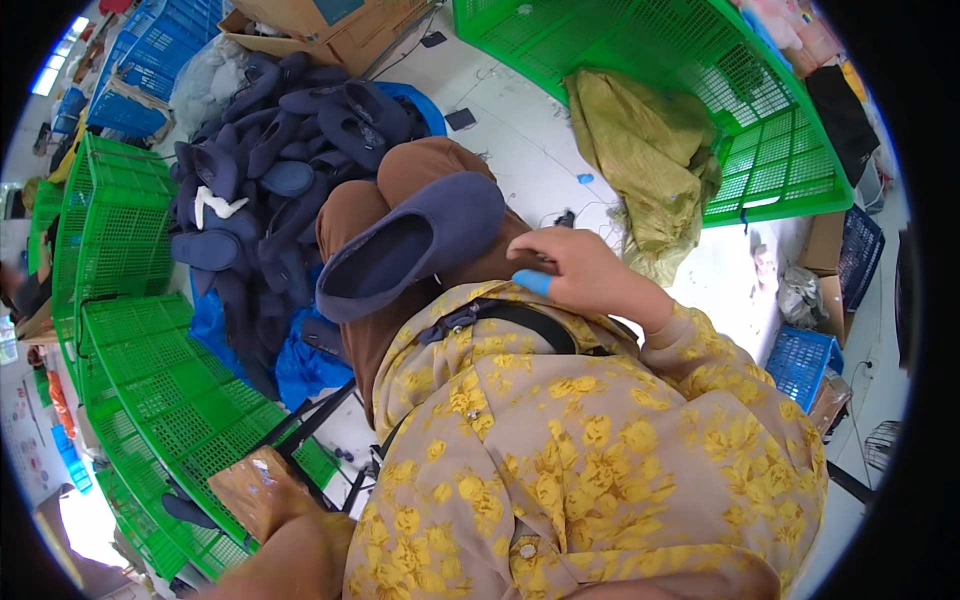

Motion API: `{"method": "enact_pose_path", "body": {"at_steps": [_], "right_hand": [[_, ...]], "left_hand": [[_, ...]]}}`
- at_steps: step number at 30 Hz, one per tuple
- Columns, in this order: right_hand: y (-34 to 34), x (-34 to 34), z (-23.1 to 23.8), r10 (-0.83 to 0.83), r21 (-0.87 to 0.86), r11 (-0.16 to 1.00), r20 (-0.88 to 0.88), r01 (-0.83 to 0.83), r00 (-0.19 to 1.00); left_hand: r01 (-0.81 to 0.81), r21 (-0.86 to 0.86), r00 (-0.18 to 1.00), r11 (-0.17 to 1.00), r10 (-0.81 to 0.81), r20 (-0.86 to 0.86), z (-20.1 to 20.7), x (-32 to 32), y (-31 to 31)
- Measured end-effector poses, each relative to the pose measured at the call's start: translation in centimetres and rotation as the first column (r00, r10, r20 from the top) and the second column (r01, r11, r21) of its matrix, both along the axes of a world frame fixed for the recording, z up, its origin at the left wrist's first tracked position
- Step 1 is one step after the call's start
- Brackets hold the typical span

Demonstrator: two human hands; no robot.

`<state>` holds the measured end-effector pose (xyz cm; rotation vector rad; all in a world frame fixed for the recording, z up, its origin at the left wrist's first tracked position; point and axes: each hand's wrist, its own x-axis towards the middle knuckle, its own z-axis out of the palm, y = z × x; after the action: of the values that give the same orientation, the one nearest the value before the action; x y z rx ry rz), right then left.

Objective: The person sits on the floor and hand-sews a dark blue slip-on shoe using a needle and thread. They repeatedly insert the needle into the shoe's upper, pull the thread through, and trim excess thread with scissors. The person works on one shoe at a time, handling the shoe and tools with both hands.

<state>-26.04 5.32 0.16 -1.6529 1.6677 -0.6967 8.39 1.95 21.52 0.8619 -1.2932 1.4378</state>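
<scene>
A dark blue slip-on shoe [470, 215] lies tilted across my brown-trousered knees, its opening facing up and toward me. Just right of it, my right hand [590, 275] hovers by my thigh with thumb and forefinger apart; a light blue wrap covers one digit, and I see nothing held. My left hand [285, 560] is low at the left, blurred and partly cut off, beside a glossy brown block [262, 490]. Its fingers cannot be made out. A big heap of similar dark blue shoes [285, 180] rests on blue sheeting [305, 375] left of my knees.
Green mesh crates [165, 375] line the left side. Another large green crate [770, 165] stands at the upper right, with an olive woven sack [640, 140] against it. Cardboard boxes [330, 30] are at the back. A blue basket [803, 365] sits at right.
</scene>
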Motion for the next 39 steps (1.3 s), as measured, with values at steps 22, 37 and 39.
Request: {"method": "enact_pose_path", "body": {"at_steps": [22, 37, 39], "right_hand": [[-2.6, -1.7, 2.8, -0.222, 0.109, 0.975, 0.542, 0.194, 0.811], [-3.5, 1.0, 11.4, 0.096, 0.183, 0.947, 0.623, -0.263, 0.776], [-3.8, 2.8, 10.3, 0.229, 0.138, 0.898, 0.665, -0.418, 0.711]], "left_hand": [[0.695, 0.119, 0.384, -0.709, 0.226, -0.895, -18.5, -6.0, -2.4], [0.564, 0.535, 0.6, -0.629, -0.134, -0.789, -16.1, -7.3, -2.1], [0.665, 0.15, 0.297, -0.732, 0.074, -0.952, -15.7, -8.9, -2.4]]}}
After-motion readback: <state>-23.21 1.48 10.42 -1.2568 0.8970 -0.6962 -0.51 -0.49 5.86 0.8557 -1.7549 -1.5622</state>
